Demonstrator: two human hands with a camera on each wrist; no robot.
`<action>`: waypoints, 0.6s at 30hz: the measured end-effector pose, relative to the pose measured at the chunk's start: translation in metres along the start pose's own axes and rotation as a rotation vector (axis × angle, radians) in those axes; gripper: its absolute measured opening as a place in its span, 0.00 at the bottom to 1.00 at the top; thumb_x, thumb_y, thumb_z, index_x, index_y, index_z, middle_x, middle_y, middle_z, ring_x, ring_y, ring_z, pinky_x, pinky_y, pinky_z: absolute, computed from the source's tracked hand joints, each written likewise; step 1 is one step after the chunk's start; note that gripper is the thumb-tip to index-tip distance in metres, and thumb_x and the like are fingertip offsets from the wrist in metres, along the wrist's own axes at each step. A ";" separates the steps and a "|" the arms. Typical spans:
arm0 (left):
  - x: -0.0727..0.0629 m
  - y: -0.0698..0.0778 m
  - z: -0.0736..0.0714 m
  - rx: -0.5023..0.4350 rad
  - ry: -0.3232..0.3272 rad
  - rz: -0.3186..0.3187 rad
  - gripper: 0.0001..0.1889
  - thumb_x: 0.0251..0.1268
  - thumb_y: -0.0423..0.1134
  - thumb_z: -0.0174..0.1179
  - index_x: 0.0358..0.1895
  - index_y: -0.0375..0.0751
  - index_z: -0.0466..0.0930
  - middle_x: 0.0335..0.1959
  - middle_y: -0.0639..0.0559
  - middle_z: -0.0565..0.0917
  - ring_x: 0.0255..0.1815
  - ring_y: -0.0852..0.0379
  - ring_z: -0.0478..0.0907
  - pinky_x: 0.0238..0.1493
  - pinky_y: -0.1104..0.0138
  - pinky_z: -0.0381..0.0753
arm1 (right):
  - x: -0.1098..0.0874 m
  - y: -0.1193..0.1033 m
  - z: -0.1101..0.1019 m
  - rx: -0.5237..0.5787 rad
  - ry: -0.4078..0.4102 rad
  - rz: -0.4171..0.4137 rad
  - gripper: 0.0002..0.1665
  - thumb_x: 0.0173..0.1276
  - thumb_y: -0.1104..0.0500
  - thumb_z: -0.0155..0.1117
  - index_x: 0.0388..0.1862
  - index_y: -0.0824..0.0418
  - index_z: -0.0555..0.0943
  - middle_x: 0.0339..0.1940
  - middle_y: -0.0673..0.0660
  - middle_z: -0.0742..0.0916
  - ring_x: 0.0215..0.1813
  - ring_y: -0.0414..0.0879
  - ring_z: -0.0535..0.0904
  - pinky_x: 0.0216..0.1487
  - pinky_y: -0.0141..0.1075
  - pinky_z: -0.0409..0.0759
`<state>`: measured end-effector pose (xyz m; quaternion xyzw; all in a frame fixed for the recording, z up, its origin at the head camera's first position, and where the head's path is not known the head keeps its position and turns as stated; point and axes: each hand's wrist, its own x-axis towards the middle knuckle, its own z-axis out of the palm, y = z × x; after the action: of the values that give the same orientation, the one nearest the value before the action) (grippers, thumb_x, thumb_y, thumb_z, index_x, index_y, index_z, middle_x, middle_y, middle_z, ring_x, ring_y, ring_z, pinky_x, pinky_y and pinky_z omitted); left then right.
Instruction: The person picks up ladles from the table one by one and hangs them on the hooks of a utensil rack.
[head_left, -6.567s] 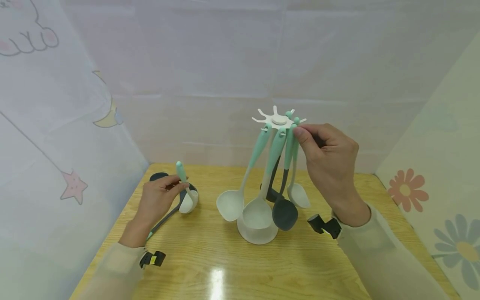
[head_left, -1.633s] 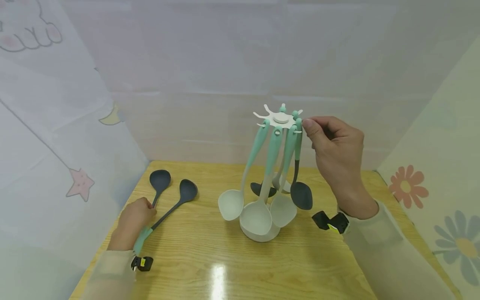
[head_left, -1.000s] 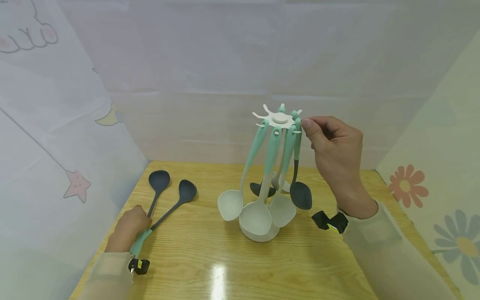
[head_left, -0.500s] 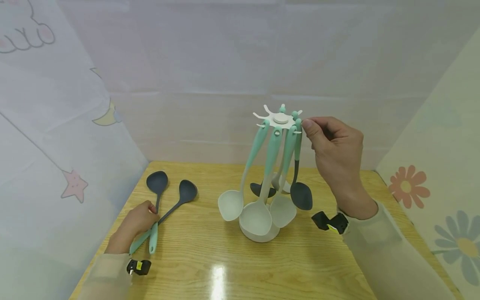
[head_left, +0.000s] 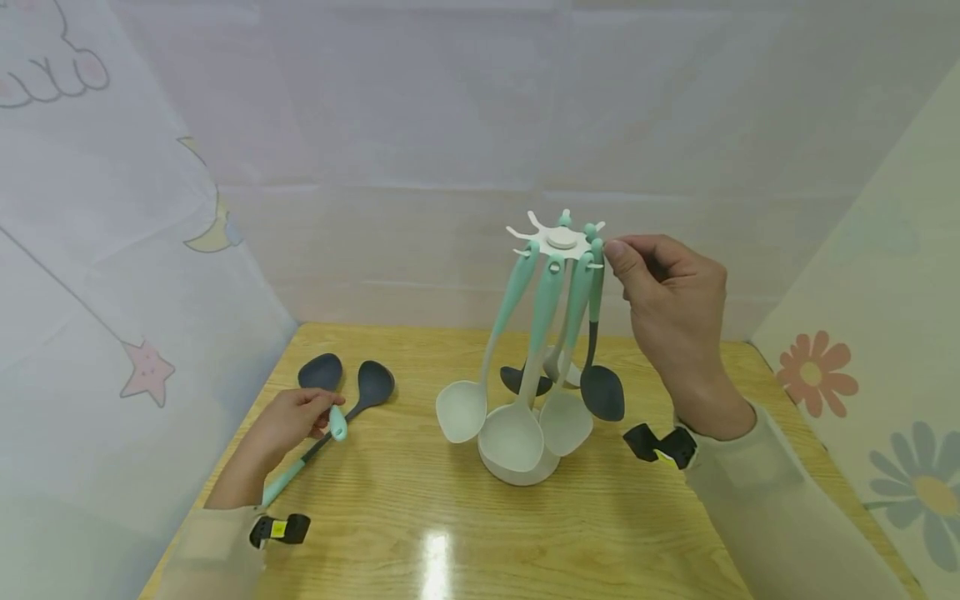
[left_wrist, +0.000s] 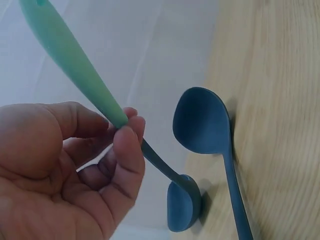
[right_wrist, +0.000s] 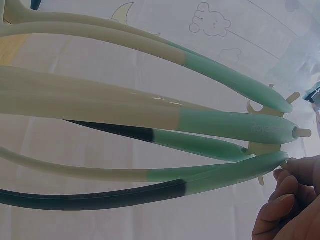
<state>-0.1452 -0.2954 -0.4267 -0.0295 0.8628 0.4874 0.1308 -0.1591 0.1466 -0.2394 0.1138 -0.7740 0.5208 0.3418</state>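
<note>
My left hand (head_left: 288, 425) pinches a dark ladle (left_wrist: 75, 62) where its mint handle meets the dark shaft. That handle is raised, and the dark bowl hangs low by the table. A second dark ladle (head_left: 375, 383) lies on the table beside it, partly behind my hand in the head view. My right hand (head_left: 671, 317) pinches a prong tip of the white utensil rack (head_left: 562, 239), right at the handle end of a hanging dark ladle (head_left: 602, 392). Also hanging from the rack are white ladles, one of them at the left (head_left: 461, 411), and another dark utensil (head_left: 525, 380) behind.
The rack stands on a round white base (head_left: 525, 477) on the wooden table (head_left: 405, 525). Some of its left and back prongs bear nothing. Printed cloth walls (head_left: 420, 167) close off the back and both sides.
A white ladle my left hand held earlier now hangs on the rack, which has turned. My left hand then reached the crossed dark ladles and lifted one by its handle. The right hand stays put lately.
</note>
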 end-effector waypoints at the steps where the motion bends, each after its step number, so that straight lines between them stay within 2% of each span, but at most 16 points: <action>1: -0.001 0.002 0.000 -0.006 0.003 0.011 0.20 0.87 0.41 0.47 0.66 0.33 0.81 0.36 0.46 0.80 0.37 0.52 0.77 0.43 0.59 0.84 | 0.000 0.000 0.000 0.000 0.001 0.000 0.14 0.76 0.56 0.70 0.42 0.69 0.91 0.23 0.37 0.83 0.28 0.39 0.77 0.33 0.26 0.77; 4: -0.003 0.008 0.000 0.011 0.017 0.056 0.20 0.86 0.39 0.50 0.70 0.36 0.79 0.48 0.42 0.85 0.42 0.53 0.81 0.47 0.61 0.86 | 0.000 -0.001 0.000 0.004 0.004 -0.005 0.14 0.76 0.57 0.70 0.42 0.69 0.91 0.23 0.37 0.83 0.28 0.39 0.76 0.32 0.26 0.77; 7: -0.005 0.015 0.004 0.086 0.073 0.104 0.20 0.83 0.39 0.56 0.71 0.38 0.79 0.57 0.40 0.87 0.44 0.50 0.86 0.46 0.60 0.87 | -0.001 -0.001 0.000 0.006 0.006 -0.011 0.14 0.76 0.57 0.70 0.42 0.69 0.91 0.23 0.37 0.83 0.27 0.39 0.76 0.32 0.27 0.77; 12: -0.003 0.021 0.011 0.196 0.239 0.174 0.17 0.80 0.39 0.62 0.65 0.38 0.85 0.49 0.43 0.89 0.38 0.52 0.84 0.38 0.63 0.84 | -0.001 -0.002 0.000 0.003 0.003 -0.011 0.15 0.76 0.56 0.70 0.42 0.69 0.90 0.22 0.37 0.82 0.27 0.39 0.76 0.32 0.27 0.76; 15: -0.001 0.021 0.015 0.215 0.336 0.230 0.15 0.77 0.38 0.65 0.60 0.38 0.88 0.51 0.43 0.86 0.39 0.53 0.83 0.35 0.68 0.80 | -0.002 -0.003 -0.001 -0.001 0.006 -0.020 0.14 0.77 0.57 0.70 0.44 0.69 0.90 0.24 0.39 0.83 0.28 0.39 0.76 0.32 0.27 0.76; 18: 0.001 0.020 0.017 0.227 0.401 0.273 0.14 0.76 0.38 0.67 0.59 0.38 0.88 0.55 0.42 0.87 0.44 0.51 0.84 0.37 0.72 0.79 | -0.005 -0.005 -0.001 0.015 0.051 -0.059 0.12 0.76 0.59 0.70 0.46 0.68 0.90 0.29 0.38 0.85 0.29 0.38 0.77 0.34 0.27 0.76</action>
<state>-0.1464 -0.2704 -0.4181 0.0060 0.9166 0.3852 -0.1072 -0.1527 0.1445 -0.2386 0.1256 -0.7575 0.5188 0.3758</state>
